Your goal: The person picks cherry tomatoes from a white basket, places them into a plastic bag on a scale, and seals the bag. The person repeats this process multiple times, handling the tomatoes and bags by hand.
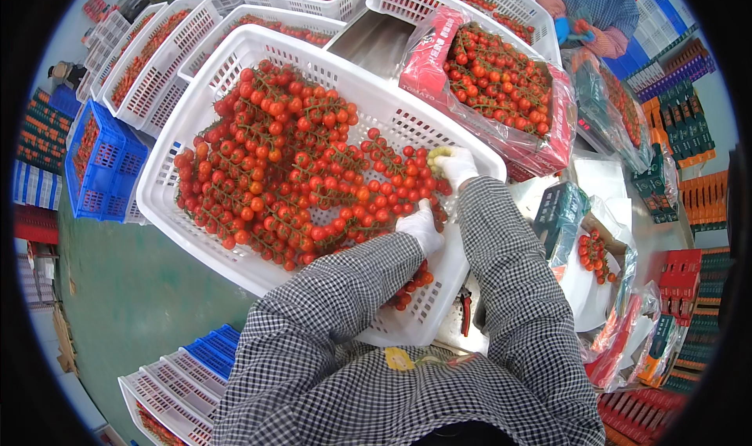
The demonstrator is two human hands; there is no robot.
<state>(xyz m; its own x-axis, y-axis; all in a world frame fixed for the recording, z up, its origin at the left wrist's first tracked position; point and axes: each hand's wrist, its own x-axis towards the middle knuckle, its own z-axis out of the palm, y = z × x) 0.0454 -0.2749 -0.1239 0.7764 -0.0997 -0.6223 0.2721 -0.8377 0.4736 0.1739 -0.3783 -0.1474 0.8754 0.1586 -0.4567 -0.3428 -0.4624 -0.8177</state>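
A large white perforated plastic crate [235, 270] lies in front of me, heaped with cherry tomatoes on the vine [276, 152]. Both my hands wear white gloves and work at the crate's right end. My right hand [452, 165], its fingertips stained yellow-green, grips the upper end of a cherry tomato truss [414, 167] with bent fingers. Lower down, my left hand [421, 227] has its thumb up against the tomatoes and its fingers curled round the truss's near end; the fingers are partly hidden. More tomatoes [402, 299] show below my left wrist.
Right of the crate stand a red carton [426, 64] full of tomatoes and an open, plastic-lined carton [617, 246] holding a small truss [593, 255]. Red-handled cutters [466, 314] lie on the metal table. Other tomato crates [158, 64] stand behind. A co-worker [593, 11] handles tomatoes at upper right.
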